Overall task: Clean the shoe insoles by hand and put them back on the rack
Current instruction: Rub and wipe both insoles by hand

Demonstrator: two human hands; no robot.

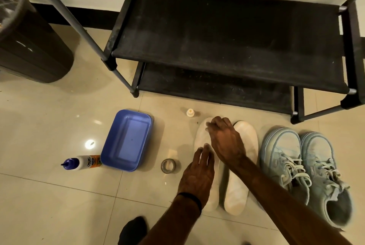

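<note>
Two white insoles are lying side by side on the floor tiles near the rack [227,33], the left insole [201,138] touching the right insole [240,183]. They are looking thin, light and bendy, likely damp-slick, so pinching an edge at heel or toe should be suiting them. The left hand [197,177] is pressing flat on the left insole's near half, fingers straight. The right hand [225,138] is reaching across to its toe, fingers [212,125] loosely curled, seemingly rubbing.
</note>
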